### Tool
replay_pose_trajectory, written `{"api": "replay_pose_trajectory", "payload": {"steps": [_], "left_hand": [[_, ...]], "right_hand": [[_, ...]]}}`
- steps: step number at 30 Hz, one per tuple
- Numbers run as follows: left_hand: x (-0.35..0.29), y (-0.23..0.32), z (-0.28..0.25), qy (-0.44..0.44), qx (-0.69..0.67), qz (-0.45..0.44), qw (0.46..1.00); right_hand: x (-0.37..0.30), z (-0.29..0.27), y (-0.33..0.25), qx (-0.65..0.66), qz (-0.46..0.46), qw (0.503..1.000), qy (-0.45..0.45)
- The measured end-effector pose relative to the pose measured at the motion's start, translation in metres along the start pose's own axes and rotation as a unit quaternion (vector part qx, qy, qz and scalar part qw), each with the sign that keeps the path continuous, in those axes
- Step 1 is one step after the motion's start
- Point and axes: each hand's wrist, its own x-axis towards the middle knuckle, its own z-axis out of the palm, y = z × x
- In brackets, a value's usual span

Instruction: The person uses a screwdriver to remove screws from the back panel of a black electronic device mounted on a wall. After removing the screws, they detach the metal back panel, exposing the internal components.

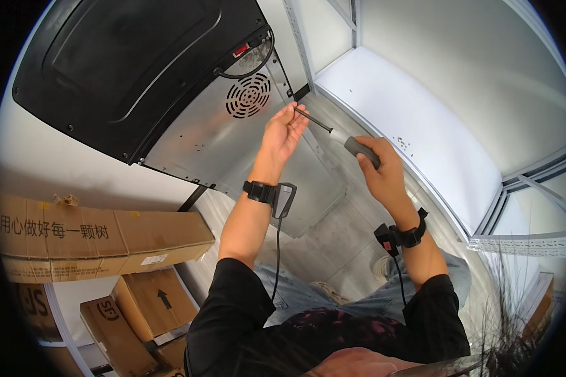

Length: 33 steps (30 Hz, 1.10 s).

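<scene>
My right hand (pixel 384 173) is wrapped around the handle of a screwdriver (pixel 340 135) with a grey and white grip and a long dark shaft. The shaft slants up and left toward my left hand (pixel 283 133). There, thumb and forefinger pinch together at the tip; whatever small piece lies between them is too small to make out. Both hands are beside the right edge of a silver metal panel (pixel 195 141) with a round slotted vent (pixel 248 96). Above that panel is a large black cover (pixel 132 56), with a black cable (pixel 245 75) and a red switch (pixel 240 49) at its right end.
White shelving with a metal frame (pixel 415 113) stands to the right, small dark bits (pixel 404 146) scattered on its shelf. At lower left are a long cardboard box (pixel 163 235) and several smaller cartons (pixel 154 305). Straps with small devices and cables circle both wrists. Grey flooring (pixel 321 226) lies below.
</scene>
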Motion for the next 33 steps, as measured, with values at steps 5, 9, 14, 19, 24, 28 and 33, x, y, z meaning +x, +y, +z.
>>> {"api": "replay_pose_trajectory", "payload": {"steps": [5, 9, 14, 19, 24, 28, 33], "left_hand": [[0.012, 0.005, 0.012, -0.004, 0.010, -0.004, 1.000], [0.020, 0.001, 0.014, -0.006, -0.032, 0.012, 0.999], [0.026, 0.000, 0.013, -0.005, -0.044, 0.026, 0.999], [0.027, 0.003, 0.014, 0.022, -0.004, 0.041, 0.999], [0.035, 0.003, 0.015, 0.064, -0.015, 0.036, 0.997], [0.034, 0.001, 0.016, 0.058, -0.010, 0.043, 0.997], [0.035, 0.003, 0.016, 0.080, -0.008, 0.054, 0.995]], "right_hand": [[0.001, 0.006, 0.007, 0.028, -0.031, 0.997, 0.070], [0.004, 0.015, 0.014, 0.067, -0.028, 0.994, 0.084], [0.009, 0.021, 0.019, 0.081, -0.033, 0.994, 0.071], [0.010, 0.022, 0.015, 0.089, -0.040, 0.994, 0.049], [0.007, 0.035, 0.013, 0.073, -0.045, 0.995, 0.058], [0.006, 0.041, 0.018, 0.082, -0.056, 0.993, 0.063], [0.006, 0.045, 0.017, 0.071, -0.039, 0.995, 0.055]]}}
